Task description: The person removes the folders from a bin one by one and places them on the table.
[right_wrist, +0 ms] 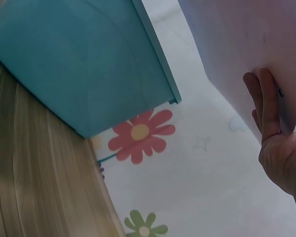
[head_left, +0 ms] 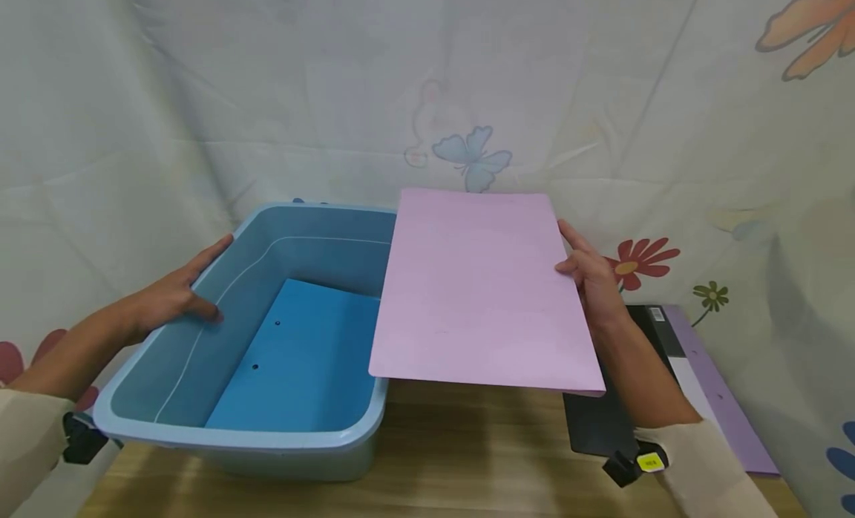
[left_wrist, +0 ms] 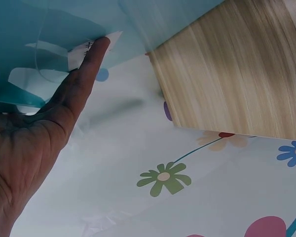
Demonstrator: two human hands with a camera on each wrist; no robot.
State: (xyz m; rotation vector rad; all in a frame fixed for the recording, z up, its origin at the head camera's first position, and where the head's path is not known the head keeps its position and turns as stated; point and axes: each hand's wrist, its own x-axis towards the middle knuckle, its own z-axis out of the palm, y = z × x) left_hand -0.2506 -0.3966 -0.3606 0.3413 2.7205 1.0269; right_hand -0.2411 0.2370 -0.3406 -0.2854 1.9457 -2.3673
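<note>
A pale pink file folder [head_left: 481,295] is held up in the air by my right hand [head_left: 591,280]. The thumb lies on its upper face at the right edge, and the fingers spread under it in the right wrist view. The folder's left edge overlaps the right rim of a light blue plastic tub [head_left: 260,439]. My left hand [head_left: 170,299] holds the tub's left rim, thumb inside and fingers along the outer wall. Flat in the tub lies a bright blue folder [head_left: 314,362] with two small dark holes.
Right of the tub, partly behind my right forearm, a black folder [head_left: 594,421] and a purple folder [head_left: 724,395] lie on the wooden table [head_left: 461,459]. A white cloth with printed flowers and butterflies [head_left: 320,80] hangs behind the table.
</note>
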